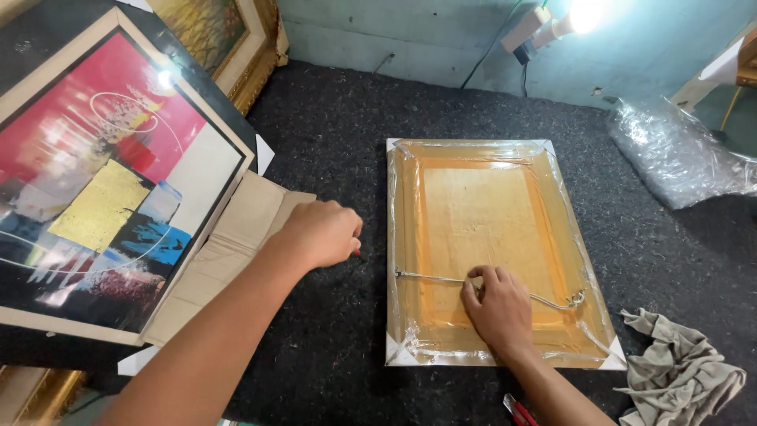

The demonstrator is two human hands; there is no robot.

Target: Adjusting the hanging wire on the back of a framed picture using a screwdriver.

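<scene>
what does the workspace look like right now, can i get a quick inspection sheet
surface: dark felt-like mat, lint-flecked
job's things: plastic-wrapped picture frame lying face down, white corner protectors; hanging wire across its back
clutter: grey rag; bubble wrap; flattened cardboard; red-handled tool at bottom edge
grippers: left hand closed around something small and red; right hand pinching the wire
cables: dark cord running down the wall from the lamp
surroundings: framed abstract painting at left; gilt frame behind; blue-green wall

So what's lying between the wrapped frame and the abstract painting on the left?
In the head view, the left hand, dark felt table and flattened cardboard under the painting lie beside the wrapped frame.
</scene>
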